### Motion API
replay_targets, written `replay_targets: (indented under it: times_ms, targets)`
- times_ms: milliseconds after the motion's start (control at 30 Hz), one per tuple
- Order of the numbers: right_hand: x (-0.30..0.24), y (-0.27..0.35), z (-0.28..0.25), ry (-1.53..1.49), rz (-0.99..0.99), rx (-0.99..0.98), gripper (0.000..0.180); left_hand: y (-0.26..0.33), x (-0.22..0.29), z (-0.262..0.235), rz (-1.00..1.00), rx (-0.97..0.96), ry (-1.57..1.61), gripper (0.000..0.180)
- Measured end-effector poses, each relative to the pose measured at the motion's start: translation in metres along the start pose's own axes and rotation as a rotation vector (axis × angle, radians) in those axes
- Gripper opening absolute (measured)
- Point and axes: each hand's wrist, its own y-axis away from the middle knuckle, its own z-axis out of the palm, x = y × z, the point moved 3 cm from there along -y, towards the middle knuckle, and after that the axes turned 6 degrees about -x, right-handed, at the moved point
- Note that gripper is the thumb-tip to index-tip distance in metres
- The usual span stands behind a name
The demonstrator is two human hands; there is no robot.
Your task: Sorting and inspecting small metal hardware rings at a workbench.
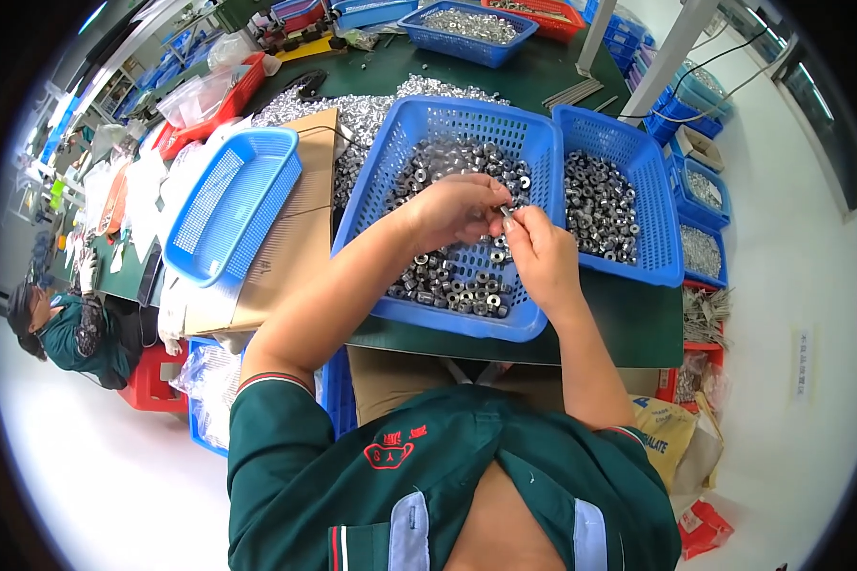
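Observation:
Over a large blue basket point(350, 238), my two hands come together. My right hand point(546, 262) pinches a small metal piece point(507, 212) between thumb and forefinger. Curled fingers of my left hand point(450, 211) meet the right fingertips beside that piece; what they hold, if anything, is hidden. Below the hands, many small metal rings point(467, 293) with centre holes lie in the basket, with bare mesh showing between the heaps. To the right, a second blue basket point(659, 224) bears a pile of similar rings point(600, 205).
An unfilled blue basket point(257, 200) rests on cardboard point(290, 247) at the left. Loose shiny parts point(367, 119) cover the green table point(381, 68) behind. Metal rods point(573, 92) lie at the back right, near a white post point(671, 62). Another person point(76, 324) sits far left.

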Motion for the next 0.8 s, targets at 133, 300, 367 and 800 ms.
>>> replay_targets:
  times_ms: [133, 300, 367, 800]
  targets:
    - [0.002, 0.000, 0.001, 0.029, -0.025, 0.001, 0.013, -0.001, -0.002, -0.006, 0.026, -0.028, -0.109, 0.018]
    - [0.005, 0.002, 0.001, -0.017, -0.022, 0.002, 0.013, 0.001, -0.003, -0.004, 0.064, -0.076, -0.236, 0.020]
    - [0.005, 0.002, 0.001, -0.053, -0.022, 0.024, 0.014, 0.001, -0.002, -0.001, 0.077, -0.032, -0.280, 0.020]
    - [0.012, 0.002, -0.002, -0.454, 0.181, -0.138, 0.021, 0.004, 0.004, 0.009, 0.236, -0.145, -0.353, 0.018]
